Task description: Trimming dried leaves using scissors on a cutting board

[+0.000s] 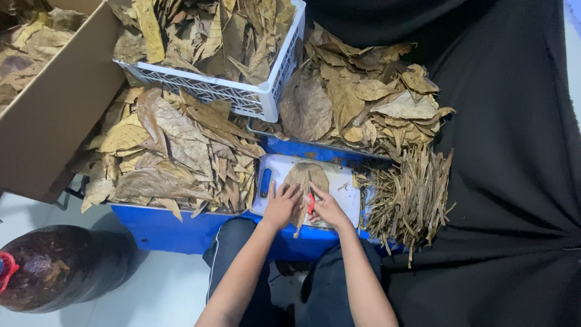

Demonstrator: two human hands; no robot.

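Nearest the person, pale floor lies below the knees, with a dark round jar (57, 266) well to the left of the hands. Both hands work on a white cutting board (345, 181) set on a blue table (163, 230). The left hand (281, 206) presses flat, fingers spread, on a dry brown leaf (307, 178). The right hand (327, 210) is closed around a small red-handled cutter (311, 203) touching the leaf. The leaf's long axis runs near to far, its stalk end toward the person. Right of the hands lies a heap of stripped stems (411, 194); left, a leaf pile (169, 151). Beyond stand a white crate (242, 94) and a cardboard box (54, 109).
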